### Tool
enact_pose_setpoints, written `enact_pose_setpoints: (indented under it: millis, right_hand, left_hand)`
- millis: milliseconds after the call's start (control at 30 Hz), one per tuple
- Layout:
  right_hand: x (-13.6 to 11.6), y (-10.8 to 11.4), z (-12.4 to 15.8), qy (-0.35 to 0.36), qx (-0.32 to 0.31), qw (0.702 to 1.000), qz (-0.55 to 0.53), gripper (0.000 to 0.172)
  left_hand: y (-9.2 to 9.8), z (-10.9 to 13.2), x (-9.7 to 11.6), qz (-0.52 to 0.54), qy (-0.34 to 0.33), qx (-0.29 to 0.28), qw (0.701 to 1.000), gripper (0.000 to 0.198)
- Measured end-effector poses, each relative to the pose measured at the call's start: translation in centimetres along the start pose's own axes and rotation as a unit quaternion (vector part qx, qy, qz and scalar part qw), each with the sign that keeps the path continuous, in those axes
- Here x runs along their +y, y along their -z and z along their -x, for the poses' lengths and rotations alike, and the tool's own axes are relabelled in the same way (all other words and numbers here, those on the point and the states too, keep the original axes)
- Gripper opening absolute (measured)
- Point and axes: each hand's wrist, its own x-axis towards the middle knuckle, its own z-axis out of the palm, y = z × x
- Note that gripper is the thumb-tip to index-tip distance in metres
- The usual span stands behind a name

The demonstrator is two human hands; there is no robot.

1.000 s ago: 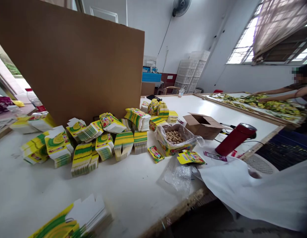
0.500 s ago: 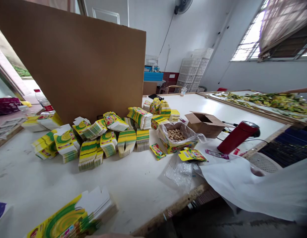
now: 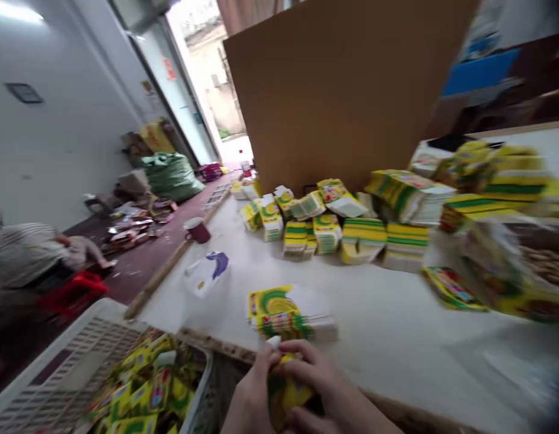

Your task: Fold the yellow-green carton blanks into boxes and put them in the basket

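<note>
At the table's front edge, my left hand [image 3: 250, 395] is closed on one side of a small yellow carton [image 3: 288, 392]. My right hand [image 3: 327, 392] grips the same carton from the other side, its fingers bent over the top. A small white bit, which I cannot make out, shows by the left fingertips. Just beyond the hands lies a stack of flat yellow-and-green cartons [image 3: 277, 310] with white flaps. Much of the held carton is covered by my fingers.
A white plastic crate [image 3: 87, 337] of filled yellow cartons stands at the lower left. Bundles of flat cartons [image 3: 361, 238] line the brown cardboard sheet [image 3: 347, 96]. A mug [image 3: 197, 230] and a white-and-purple packet [image 3: 207, 272] lie left. A person [image 3: 31, 253] bends at far left.
My view has swung to the left, bringing the crate, the mug and the person into sight. Both hands now show, holding a carton; before, barely any of a hand showed at the bottom.
</note>
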Motion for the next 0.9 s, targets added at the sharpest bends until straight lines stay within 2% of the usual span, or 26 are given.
enact_pose_setpoints:
  millis: [67, 133, 167, 233, 267, 300, 367, 400, 467, 500, 533, 600, 667, 800, 900]
  right_hand:
    - [0.5, -1.1, 0.1, 0.014, 0.05, 0.999, -0.012, 0.058]
    - [0.7, -1.7, 0.3, 0.02, 0.082, 0.996, -0.014, 0.066]
    - [0.6, -1.6, 0.4, 0.017, 0.093, 0.996, -0.009, 0.069]
    - [0.2, -0.7, 0.6, 0.012, 0.111, 0.994, 0.008, 0.065]
    - [-0.1, 0.0, 0.6, 0.008, 0.124, 0.992, 0.019, 0.058]
    - [-0.2, 0.7, 0.7, 0.002, 0.138, 0.99, 0.03, 0.05]
    - [-0.4, 1.9, 0.8, -0.021, 0.163, 0.985, 0.042, 0.037]
    - [-0.3, 2.3, 0.9, -0.038, 0.171, 0.984, 0.043, 0.033]
    - [-0.1, 2.6, 1.0, -0.073, 0.174, 0.981, 0.041, 0.028]
    - [0.0, 2.5, 1.0, -0.085, 0.169, 0.981, 0.039, 0.027]
    - [0.0, 2.4, 1.1, -0.093, 0.162, 0.982, 0.036, 0.027]
    - [0.0, 2.1, 1.1, -0.099, 0.142, 0.984, 0.033, 0.026]
    - [0.0, 1.8, 1.1, -0.099, 0.127, 0.986, 0.036, 0.024]
    - [0.3, 1.9, 1.0, -0.092, 0.115, 0.987, 0.059, 0.02]
    - [0.8, 2.0, 1.5, -0.069, 0.101, 0.99, 0.066, 0.019]
  left_hand:
    - [0.0, -0.1, -0.5, -0.018, -0.037, -0.023, 0.999, 0.076]
    - [0.6, -0.1, -0.5, -0.008, -0.032, -0.037, 0.999, 0.076]
    - [1.2, -0.1, -0.4, 0.021, -0.017, -0.019, 0.999, 0.074]
    - [3.3, -0.3, -0.1, 0.13, 0.011, 0.094, 0.987, 0.069]
    - [4.7, -0.6, 0.0, 0.194, 0.017, 0.184, 0.963, 0.065]
    - [6.1, -1.0, 0.0, 0.262, 0.01, 0.275, 0.925, 0.063]
    - [8.8, -1.9, -0.1, 0.315, -0.015, 0.355, 0.88, 0.052]
    - [9.8, -2.4, -0.3, 0.383, 0.025, 0.406, 0.83, 0.054]
    - [10.7, -3.0, -0.9, 0.479, 0.162, 0.47, 0.723, 0.075]
    - [10.6, -3.1, -1.3, 0.513, 0.223, 0.478, 0.677, 0.082]
    - [10.3, -3.2, -1.6, 0.533, 0.265, 0.472, 0.65, 0.083]
    - [9.0, -3.3, -2.0, 0.557, 0.285, 0.435, 0.648, 0.069]
    - [7.6, -3.7, -2.0, 0.57, 0.279, 0.384, 0.67, 0.049]
    - [5.0, -4.9, -1.0, 0.56, 0.239, 0.293, 0.737, 0.034]
    - [2.8, -5.2, 0.5, 0.529, 0.166, 0.264, 0.79, 0.022]
